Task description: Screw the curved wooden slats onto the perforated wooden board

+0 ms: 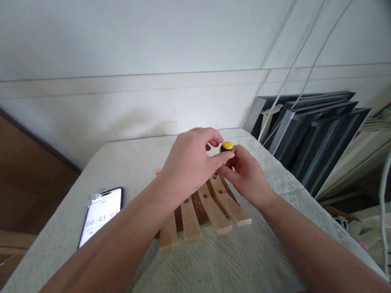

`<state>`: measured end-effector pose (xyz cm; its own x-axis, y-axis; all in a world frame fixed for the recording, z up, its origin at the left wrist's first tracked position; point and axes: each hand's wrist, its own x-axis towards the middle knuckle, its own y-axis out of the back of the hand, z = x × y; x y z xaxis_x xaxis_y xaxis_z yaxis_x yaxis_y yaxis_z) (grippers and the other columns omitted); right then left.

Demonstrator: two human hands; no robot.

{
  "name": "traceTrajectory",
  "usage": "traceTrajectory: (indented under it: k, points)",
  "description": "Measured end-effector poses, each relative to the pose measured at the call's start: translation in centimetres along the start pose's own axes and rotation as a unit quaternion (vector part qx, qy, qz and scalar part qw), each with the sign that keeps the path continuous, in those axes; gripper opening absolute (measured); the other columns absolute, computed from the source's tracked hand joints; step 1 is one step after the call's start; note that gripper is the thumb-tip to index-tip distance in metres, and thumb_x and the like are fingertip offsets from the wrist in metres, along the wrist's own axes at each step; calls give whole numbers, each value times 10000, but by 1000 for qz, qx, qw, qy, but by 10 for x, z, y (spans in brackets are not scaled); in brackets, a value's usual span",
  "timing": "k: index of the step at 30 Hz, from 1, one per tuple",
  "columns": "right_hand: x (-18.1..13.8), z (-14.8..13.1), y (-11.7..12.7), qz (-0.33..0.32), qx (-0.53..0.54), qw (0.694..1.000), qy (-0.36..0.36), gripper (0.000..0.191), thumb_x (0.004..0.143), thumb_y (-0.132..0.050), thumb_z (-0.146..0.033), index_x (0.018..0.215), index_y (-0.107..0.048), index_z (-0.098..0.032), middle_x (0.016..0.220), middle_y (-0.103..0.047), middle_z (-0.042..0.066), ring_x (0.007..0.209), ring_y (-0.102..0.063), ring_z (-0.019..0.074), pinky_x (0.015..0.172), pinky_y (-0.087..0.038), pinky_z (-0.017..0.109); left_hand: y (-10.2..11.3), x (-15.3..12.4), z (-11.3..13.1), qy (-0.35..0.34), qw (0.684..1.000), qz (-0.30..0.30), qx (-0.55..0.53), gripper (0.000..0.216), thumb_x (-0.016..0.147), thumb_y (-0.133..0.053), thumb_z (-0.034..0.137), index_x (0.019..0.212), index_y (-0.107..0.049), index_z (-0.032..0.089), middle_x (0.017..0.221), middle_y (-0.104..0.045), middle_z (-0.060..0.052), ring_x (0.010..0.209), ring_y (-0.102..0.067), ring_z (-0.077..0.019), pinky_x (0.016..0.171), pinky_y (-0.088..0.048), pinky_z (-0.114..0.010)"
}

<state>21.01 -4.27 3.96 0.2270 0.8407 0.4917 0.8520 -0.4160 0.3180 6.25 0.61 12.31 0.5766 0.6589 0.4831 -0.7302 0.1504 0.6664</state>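
Note:
A screwdriver (pixel 227 146) with a yellow and black handle stands roughly upright over the far right of a wooden slatted piece (pixel 191 222). My right hand (pixel 246 172) is closed around the screwdriver below its top; the shaft and tip are hidden. From the left, my left hand (pixel 196 153) reaches across, fingers curved and apart, with its thumb against or just in front of the handle. Dark screw heads (pixel 204 196) show in several of the pale slats, which fan toward me. My left hand and forearm cover part of the piece.
A phone (pixel 102 211) showing a timer lies on the left of the cloth-covered table (pixel 178 281). Dark framed panels (pixel 315 133) lean beyond the right edge. White cables (pixel 311 73) hang on the right, and a white wall (pixel 139 110) stands behind the table.

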Motion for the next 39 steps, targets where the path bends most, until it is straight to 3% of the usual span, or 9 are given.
traceTrajectory:
  k: [5, 9, 13, 16, 18, 22, 26, 33, 39]
  points:
    - [-2, -1, 2, -20, 29, 999, 25, 183, 822, -612, -259, 999, -570, -239, 914, -621, 32, 754, -543, 166, 701, -456, 352, -1, -1, 1, -10, 1000, -22, 8, 207, 781, -575, 165, 941, -705, 186, 961, -727, -44, 813, -648, -158, 769, -518, -300]
    - [-2, -2, 1, -26, 32, 999, 19, 148, 778, -647, -225, 899, -563, -235, 851, -600, 16, 734, -531, 163, 683, -452, 340, -1, -3, 5, 1, 1000, 14, 24, 227, 752, -643, 242, 957, -705, 167, 977, -727, -64, 820, -653, -183, 777, -526, -324]
    - [-4, -3, -4, -23, 37, 999, 29, 170, 800, -615, -207, 958, -558, -234, 842, -575, 11, 715, -508, 152, 672, -446, 330, 2, -3, 8, -32, 999, -19, 23, 197, 785, -547, 98, 801, -725, 182, 885, -745, -35, 843, -672, -170, 841, -520, -318]
    - [-5, -5, -4, -27, 38, 998, 47, 280, 827, -569, -180, 1101, -550, -238, 943, -606, 38, 732, -517, 153, 698, -458, 344, 5, -4, 8, -31, 999, -34, -2, 342, 777, -488, 23, 954, -724, 196, 1030, -739, -32, 952, -672, -164, 894, -518, -315]
    - [-5, -6, -3, -41, 19, 997, 55, 284, 821, -567, -175, 1099, -563, -235, 961, -620, 45, 765, -538, 164, 716, -461, 352, 5, -4, 7, -32, 998, -44, -32, 357, 774, -527, 46, 1050, -697, 195, 1115, -715, -41, 1008, -660, -165, 912, -520, -313]
    - [-3, -6, -4, -42, -38, 998, 35, 84, 788, -609, -215, 863, -571, -214, 752, -577, 3, 683, -517, 156, 633, -429, 319, 1, -4, 3, -12, 998, -23, -54, 231, 780, -647, 213, 1003, -693, 174, 1062, -725, -65, 945, -670, -175, 861, -540, -320]
    - [-1, -4, -7, -2, -10, 1000, -20, 216, 724, -685, -265, 828, -502, -219, 715, -526, -19, 619, -465, 134, 565, -393, 284, 2, -4, 5, 32, 999, 8, 26, 199, 739, -702, 324, 859, -701, 166, 911, -733, -75, 801, -661, -193, 731, -541, -334]
    - [-1, -1, -5, -26, 32, 999, -19, 172, 757, -667, -260, 861, -537, -216, 763, -558, -4, 656, -492, 140, 626, -419, 299, 8, -2, 7, -7, 998, -57, 24, 154, 751, -576, 164, 814, -716, 176, 813, -726, -39, 706, -632, -156, 671, -505, -292]
    - [-2, -5, -4, -23, -10, 1000, 4, 179, 755, -700, -297, 828, -560, -213, 711, -522, -15, 639, -457, 144, 591, -381, 289, 15, -4, 3, -36, 991, -119, -40, 324, 775, -489, 100, 1004, -702, 183, 1081, -717, -68, 983, -655, -176, 886, -511, -337]
